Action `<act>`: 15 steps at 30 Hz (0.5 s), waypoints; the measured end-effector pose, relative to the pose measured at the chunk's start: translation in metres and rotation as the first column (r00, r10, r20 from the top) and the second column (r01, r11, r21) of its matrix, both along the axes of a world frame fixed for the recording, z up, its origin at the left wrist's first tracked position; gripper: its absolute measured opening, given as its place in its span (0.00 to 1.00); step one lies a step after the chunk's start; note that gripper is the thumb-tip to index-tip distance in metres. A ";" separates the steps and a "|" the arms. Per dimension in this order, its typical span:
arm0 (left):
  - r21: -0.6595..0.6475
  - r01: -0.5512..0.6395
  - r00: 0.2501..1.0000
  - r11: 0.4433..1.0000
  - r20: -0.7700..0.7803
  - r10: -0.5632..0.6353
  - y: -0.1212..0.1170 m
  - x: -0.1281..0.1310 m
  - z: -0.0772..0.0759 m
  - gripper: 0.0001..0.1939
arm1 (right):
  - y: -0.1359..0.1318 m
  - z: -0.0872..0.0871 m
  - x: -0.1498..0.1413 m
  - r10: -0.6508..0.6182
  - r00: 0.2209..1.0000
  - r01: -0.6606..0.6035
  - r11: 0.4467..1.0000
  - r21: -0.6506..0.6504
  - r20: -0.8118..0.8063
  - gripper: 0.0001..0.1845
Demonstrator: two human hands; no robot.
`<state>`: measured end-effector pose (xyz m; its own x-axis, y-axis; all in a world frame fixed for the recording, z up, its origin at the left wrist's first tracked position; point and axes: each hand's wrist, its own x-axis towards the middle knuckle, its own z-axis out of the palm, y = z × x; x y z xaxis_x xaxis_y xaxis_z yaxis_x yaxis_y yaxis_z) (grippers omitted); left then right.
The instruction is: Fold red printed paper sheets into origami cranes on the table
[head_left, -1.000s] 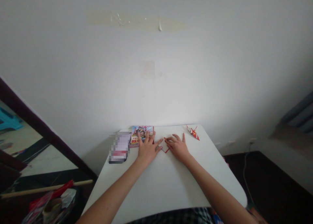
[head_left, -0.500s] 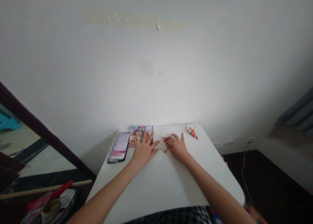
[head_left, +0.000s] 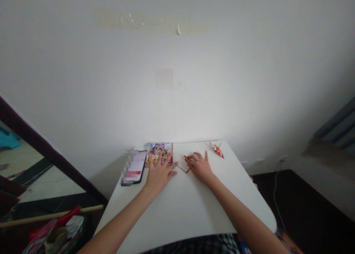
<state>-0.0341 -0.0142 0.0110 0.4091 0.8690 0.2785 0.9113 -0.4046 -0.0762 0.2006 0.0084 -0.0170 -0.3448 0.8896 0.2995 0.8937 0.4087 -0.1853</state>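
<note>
A small folded paper (head_left: 184, 166), pale with red edges, lies near the middle of the white table. My right hand (head_left: 200, 167) is on its right side, the fingertips drawn together on the paper and the little finger sticking out. Spread flat, my left hand (head_left: 160, 172) rests with its fingertips over the lower part of a colourful printed leaflet (head_left: 159, 148). Its thumb and index finger are close to the paper's left edge. A red and white folded paper crane (head_left: 217, 150) lies at the back right of the table.
A phone (head_left: 135, 168) with its screen lit lies left of the leaflet. The white table (head_left: 188, 213) stands against a pale wall (head_left: 222, 80). At lower left are a wooden stick (head_left: 91, 208) and a bag of odds and ends. A cable (head_left: 276, 195) hangs on the right.
My left hand has shifted slightly left and down, away from the folded paper, uncovering more of the leaflet. The right hand stays on the paper. The camera view has moved slightly.
</note>
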 end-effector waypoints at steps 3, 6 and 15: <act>0.038 -0.025 1.000 0.999 0.003 0.024 0.003 0.000 -0.006 0.25 | 0.001 -0.001 0.000 0.009 1.000 -0.009 1.000 -0.008 -0.007 0.20; 0.076 0.012 1.000 0.997 -0.006 -0.011 0.009 0.004 -0.009 0.27 | 0.002 -0.002 0.000 0.010 1.000 -0.010 1.000 -0.015 -0.016 0.20; 0.036 0.070 0.995 0.997 0.064 -0.072 0.039 0.030 -0.008 0.22 | 0.001 -0.003 0.000 0.011 0.999 -0.011 1.000 -0.012 -0.049 0.19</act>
